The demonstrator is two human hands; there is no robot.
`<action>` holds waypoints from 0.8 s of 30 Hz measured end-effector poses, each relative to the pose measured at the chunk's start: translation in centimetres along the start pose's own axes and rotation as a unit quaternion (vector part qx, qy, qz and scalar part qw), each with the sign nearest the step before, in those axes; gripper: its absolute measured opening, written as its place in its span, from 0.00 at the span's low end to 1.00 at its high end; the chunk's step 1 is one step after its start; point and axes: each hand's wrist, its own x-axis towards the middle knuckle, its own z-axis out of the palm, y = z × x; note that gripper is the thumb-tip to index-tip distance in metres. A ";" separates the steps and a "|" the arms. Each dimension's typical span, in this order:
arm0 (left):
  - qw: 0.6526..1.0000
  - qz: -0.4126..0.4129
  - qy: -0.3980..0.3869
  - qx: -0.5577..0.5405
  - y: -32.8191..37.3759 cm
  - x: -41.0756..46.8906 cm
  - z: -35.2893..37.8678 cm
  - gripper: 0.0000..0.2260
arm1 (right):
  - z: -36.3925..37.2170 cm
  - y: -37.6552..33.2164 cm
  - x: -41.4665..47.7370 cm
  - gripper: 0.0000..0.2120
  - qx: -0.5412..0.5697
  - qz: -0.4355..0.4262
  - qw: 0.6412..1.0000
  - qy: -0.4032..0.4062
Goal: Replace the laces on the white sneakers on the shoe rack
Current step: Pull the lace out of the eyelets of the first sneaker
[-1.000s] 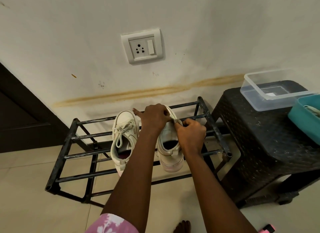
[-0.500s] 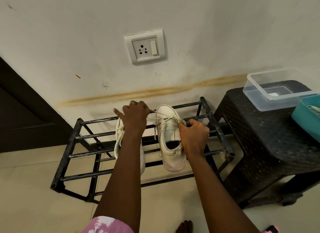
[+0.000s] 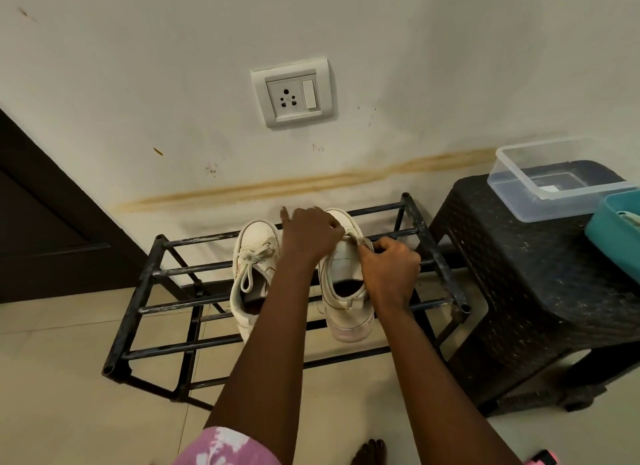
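The shoe rack (image 3: 138, 291), scuffed black metal tubing, stands against the wall. At its right end a black woven-pattern plastic stool (image 3: 519, 291) carries a clear tub (image 3: 554, 208) and a teal tub (image 3: 602, 243). Two smooth white sneakers rest on the rack's top bars: a laced sneaker (image 3: 256, 234) mid-rack with its bow tied, and an open sneaker (image 3: 346, 312) nearer the stool end. Over its toe the left hand (image 3: 311, 236) pinches the flat cream lace (image 3: 362, 240); the right hand (image 3: 391, 274) pinches it at the eyelets. The lace is probably being worked through the eyelets, though which way is unclear. The next move calls for a straight pull, with the shoe steadied on the round bars.
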 end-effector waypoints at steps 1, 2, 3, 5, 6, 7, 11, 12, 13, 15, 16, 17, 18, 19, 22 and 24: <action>1.000 0.006 -0.016 0.009 0.6 0.0 0.3 0.13 | 0.0 0.0 0.0 0.11 0.002 0.001 1.000 -0.004; 1.000 0.008 -0.022 0.020 1.0 0.1 0.6 0.13 | 0.0 0.0 0.0 0.11 0.003 0.002 1.000 -0.006; 0.999 0.005 -0.019 0.028 1.2 0.2 0.8 0.13 | -0.1 0.0 0.0 0.11 0.004 0.002 1.000 -0.008; 0.999 -0.004 -0.001 0.032 1.3 0.5 0.9 0.12 | -0.1 0.0 0.0 0.11 0.007 0.004 1.000 -0.010; 1.000 -0.009 0.007 0.026 1.3 0.5 1.0 0.13 | -0.1 0.0 0.0 0.11 0.007 0.004 1.000 -0.010; 1.000 -0.015 0.009 0.010 1.3 0.5 1.0 0.13 | -0.1 0.0 0.0 0.11 0.005 0.002 1.000 -0.010; 0.995 -0.046 0.017 -0.089 0.7 0.2 1.3 0.12 | 0.0 -0.2 -0.1 0.11 0.000 0.003 1.000 -0.002; 0.993 -0.051 0.020 -0.108 0.6 0.1 1.3 0.12 | 0.1 -0.2 -0.1 0.11 0.000 0.006 1.000 -0.001; 0.991 -0.052 0.023 -0.120 0.6 0.0 1.3 0.11 | 0.0 -0.2 -0.1 0.11 -0.001 0.008 1.000 -0.001; 0.989 -0.055 0.036 -0.131 0.4 -0.3 1.1 0.09 | 0.1 -0.2 -0.1 0.11 -0.006 0.013 1.000 -0.002; 0.987 -0.061 0.046 -0.140 0.3 -0.4 1.0 0.09 | 0.0 -0.2 -0.1 0.11 -0.004 0.016 1.000 -0.003; 0.984 -0.074 0.055 -0.152 0.0 -0.5 1.0 0.08 | 0.0 -0.2 -0.1 0.11 -0.002 0.017 1.000 -0.003; 0.980 -0.089 0.067 -0.166 -0.5 -0.4 0.9 0.08 | 0.0 -0.2 -0.1 0.11 -0.005 0.018 1.000 -0.002; 0.975 -0.106 0.083 -0.180 -0.9 -0.3 0.7 0.09 | -0.1 -0.3 -0.2 0.11 -0.011 0.017 1.000 -0.002; 0.952 -0.154 0.160 -0.212 -2.2 0.0 -0.1 0.10 | -0.3 -0.4 -0.2 0.12 -0.018 0.017 1.000 0.003; 0.931 -0.191 0.220 -0.221 -2.9 -0.2 -0.7 0.10 | -0.3 -0.3 -0.3 0.12 -0.017 0.017 1.000 0.004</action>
